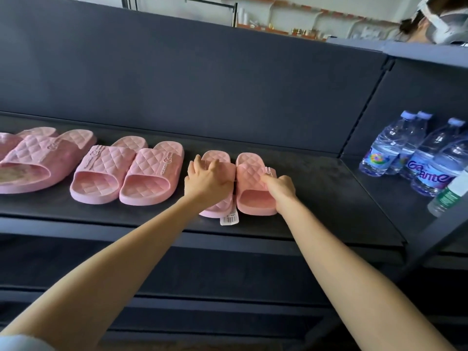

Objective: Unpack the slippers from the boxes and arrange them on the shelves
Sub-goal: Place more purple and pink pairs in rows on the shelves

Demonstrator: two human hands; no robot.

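Note:
Pink quilted slippers stand in pairs on a dark shelf (316, 198). The rightmost pair sits side by side, heels toward me. My left hand (205, 178) grips the strap of the left slipper (215, 158). My right hand (279, 191) holds the strap of the right slipper (250, 173) from its right side. A white price tag (229, 219) hangs off the shelf's front edge under the left slipper. A second pair (126, 173) stands to the left, and a larger pair (38, 158) lies at the far left, partly cut off.
Several water bottles (415, 153) stand on the adjoining shelf at the right. A dark back panel (202, 84) rises behind the slippers. Lower shelves (228, 287) run beneath. Another person's head (428, 24) shows at the top right.

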